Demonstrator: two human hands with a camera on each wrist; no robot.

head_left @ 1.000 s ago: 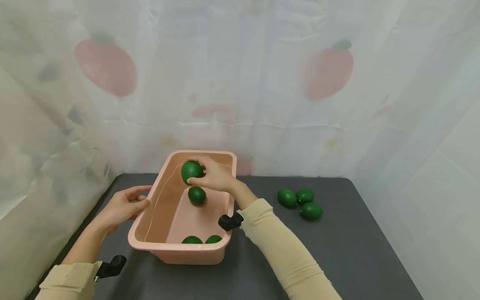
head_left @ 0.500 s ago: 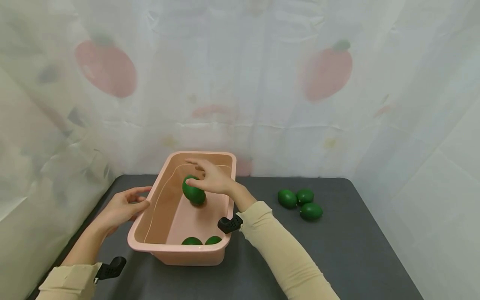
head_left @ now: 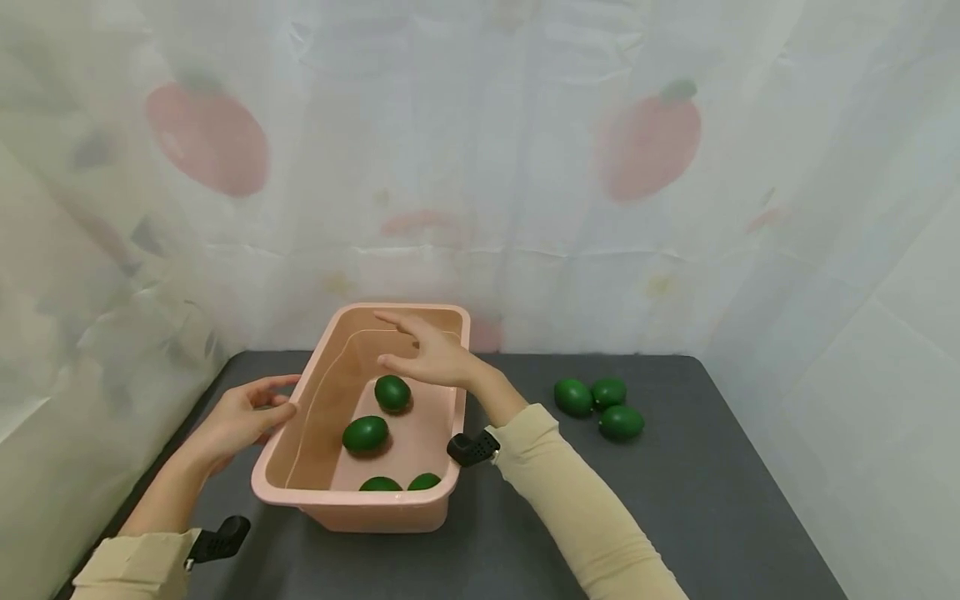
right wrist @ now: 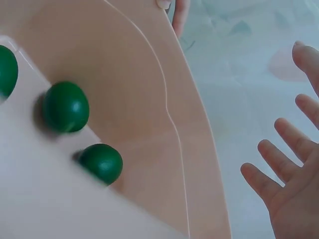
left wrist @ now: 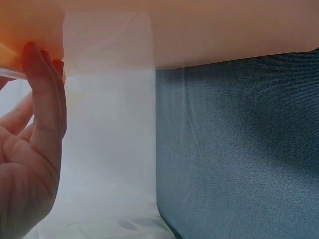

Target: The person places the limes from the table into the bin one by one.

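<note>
My right hand [head_left: 431, 357] hovers over the far end of the pink tub [head_left: 288, 486], fingers spread and holding nothing. Four green fruits lie inside, the nearest of them [head_left: 392, 392] just below my palm. My left hand [head_left: 243, 412] rests its loosely curled fingers against the tub's left rim, near the left edge of the tabletop [head_left: 697, 517]. Three more green fruits [head_left: 598, 406] wait toward the far right edge. I'd keep the tub braced, lift clear of the rim, and grip one fruit at a time.
</note>
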